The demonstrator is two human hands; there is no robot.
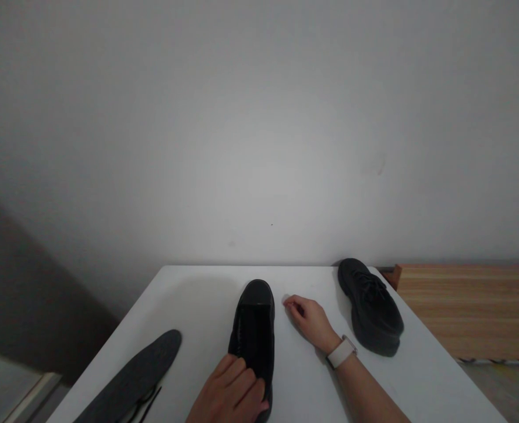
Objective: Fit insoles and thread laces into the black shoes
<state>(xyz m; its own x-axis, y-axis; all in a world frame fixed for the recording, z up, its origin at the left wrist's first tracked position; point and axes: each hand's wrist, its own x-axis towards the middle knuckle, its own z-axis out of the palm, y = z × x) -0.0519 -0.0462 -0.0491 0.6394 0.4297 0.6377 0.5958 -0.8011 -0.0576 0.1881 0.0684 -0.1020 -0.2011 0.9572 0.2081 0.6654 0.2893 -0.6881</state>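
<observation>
A black shoe (266, 329) lies on the white table in front of me, toe toward the wall. Its front is spread wide, and no lace shows in it. My left hand (233, 393) grips the shoe's near part, fingers curled over the edge of its opening. To the right of this shoe, my right hand (312, 320) rests on the table with its fingers curled in; nothing shows in them. At the lower left lies a long dark grey piece (142, 370), shaped like an insole. Beside it is a thin black lace (150, 404), partly cut off by the frame.
A second black shoe (371, 308), laced, stands at the right rear edge of the white table (206, 317). Behind the table rises a pale wall (259, 147). Past the right edge is a wooden slatted surface (471, 311).
</observation>
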